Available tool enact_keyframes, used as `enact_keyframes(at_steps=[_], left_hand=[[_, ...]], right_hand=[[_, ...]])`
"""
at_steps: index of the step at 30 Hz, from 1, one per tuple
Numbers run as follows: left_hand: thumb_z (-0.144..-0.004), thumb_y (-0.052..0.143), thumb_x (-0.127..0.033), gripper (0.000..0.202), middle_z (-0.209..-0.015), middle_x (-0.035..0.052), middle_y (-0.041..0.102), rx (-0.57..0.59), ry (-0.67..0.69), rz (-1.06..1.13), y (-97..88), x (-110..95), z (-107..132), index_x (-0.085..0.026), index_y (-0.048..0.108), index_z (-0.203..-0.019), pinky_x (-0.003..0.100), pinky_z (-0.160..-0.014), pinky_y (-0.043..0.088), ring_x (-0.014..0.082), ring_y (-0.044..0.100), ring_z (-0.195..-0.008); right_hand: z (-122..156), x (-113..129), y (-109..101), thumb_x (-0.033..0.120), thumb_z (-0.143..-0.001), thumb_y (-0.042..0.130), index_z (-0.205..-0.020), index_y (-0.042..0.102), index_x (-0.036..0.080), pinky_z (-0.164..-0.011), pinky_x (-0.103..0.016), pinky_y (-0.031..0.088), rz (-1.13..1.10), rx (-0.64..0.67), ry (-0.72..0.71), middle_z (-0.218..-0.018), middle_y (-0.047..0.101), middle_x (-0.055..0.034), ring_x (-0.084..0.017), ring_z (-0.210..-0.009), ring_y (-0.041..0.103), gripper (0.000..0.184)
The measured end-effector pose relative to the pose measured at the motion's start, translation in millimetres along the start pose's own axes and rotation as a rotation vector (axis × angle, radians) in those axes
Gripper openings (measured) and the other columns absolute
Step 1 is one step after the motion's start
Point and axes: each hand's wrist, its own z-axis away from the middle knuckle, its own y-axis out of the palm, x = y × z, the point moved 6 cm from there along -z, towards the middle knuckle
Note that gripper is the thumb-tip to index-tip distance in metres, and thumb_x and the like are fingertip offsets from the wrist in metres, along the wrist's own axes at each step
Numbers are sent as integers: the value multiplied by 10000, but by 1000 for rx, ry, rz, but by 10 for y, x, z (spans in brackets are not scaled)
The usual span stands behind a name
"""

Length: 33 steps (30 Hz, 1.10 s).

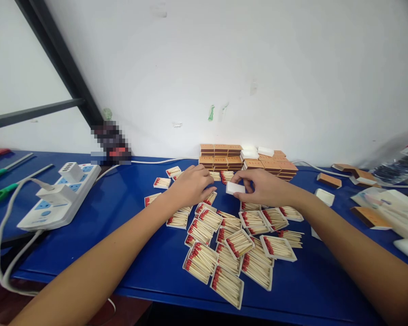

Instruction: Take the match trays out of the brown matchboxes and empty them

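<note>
My right hand (255, 185) pinches a white matchbox tray (235, 188) between thumb and fingers, held above the blue table (132, 244). To its left, my left hand (192, 186) hovers palm down with bent fingers and thumb apart, nothing visible in it. Just beyond its fingertips lie loose red-headed matches (227, 176). Many white trays filled with matches (227, 286) spread over the table in front of both hands, some overlapping. A few smaller-looking filled trays (162, 182) lie left of my left hand.
Stacked brown matchboxes (220, 162) stand against the wall, with white trays (265, 151) on top. Further brown matchbox sleeves (329, 180) and a plastic bag lie at the right. A white power strip (59, 199) with cables and green-handled screwdrivers (3, 195) sit at the left.
</note>
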Motion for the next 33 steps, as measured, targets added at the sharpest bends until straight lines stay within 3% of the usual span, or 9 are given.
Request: enact_keyframes(at_steps=[5,9,12,16,24,33], left_hand=[[-1074,613,-337,253,-1028,103,746,-3,9,12,5,5,3,-142,773,-1054,389,-945,482,270,649,-1049],[-1076,610,-337,254,-1022,102,748,-8,14,25,4,7,5,-144,772,-1048,387,-939,481,266,649,-1041],[-1073,618,-338,246,-1020,100,749,-2,5,27,9,10,6,-150,775,-1048,388,-935,482,267,650,-1046],[-1067,631,-342,248,-1033,106,748,13,-11,23,22,19,7,-146,782,-1074,389,-920,490,275,647,-1065],[-1073,618,-349,263,-1038,105,748,10,-7,23,24,19,6,-145,785,-1067,395,-938,493,276,643,-1066],[-1077,610,-349,270,-1050,112,750,10,-6,25,5,12,5,-142,783,-1077,395,-955,497,275,644,-1078]], right_hand=[[75,-170,-359,597,-851,742,-1180,740,228,-637,-364,477,-127,-160,17,-751,687,-35,-212,-678,620,494],[173,-341,-671,629,-890,695,-1120,791,249,-707,-416,525,-140,-390,78,-840,751,-77,-251,-759,674,455],[225,-425,-770,592,-873,728,-1086,790,264,-759,-446,550,-104,-511,94,-863,769,-84,-279,-810,703,397],[211,-503,-733,577,-886,715,-1044,778,264,-794,-455,556,-40,-503,80,-917,787,-96,-297,-869,728,356],[166,-658,-667,518,-898,672,-951,767,247,-727,-423,508,32,-434,91,-797,728,-77,-238,-712,667,292],[160,-627,-703,519,-916,637,-1040,775,268,-743,-426,497,97,-489,50,-864,721,-92,-243,-720,651,312]])
